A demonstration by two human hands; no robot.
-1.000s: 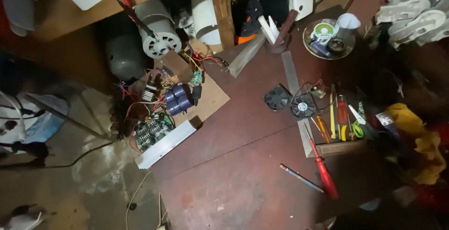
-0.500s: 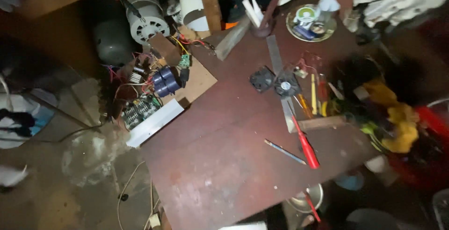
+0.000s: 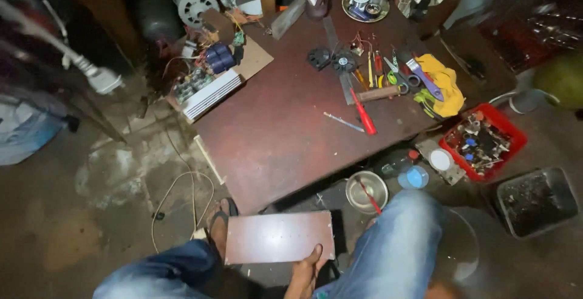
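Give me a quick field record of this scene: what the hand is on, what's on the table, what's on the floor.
hand: one visible, which side unclear, fingers on edge of small brown board
table: red screwdriver, two black fans, circuit assembly, yellow cloth
floor: metal bowl, red crate of parts, grey bin
legs: blue jeans

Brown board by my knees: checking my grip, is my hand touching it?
Touching. The head view shows the hand overlapping the brown board at its lower edge.

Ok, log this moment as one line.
hand on near edge of small brown board | which hand unclear | other hand out of view | red screwdriver lying on table
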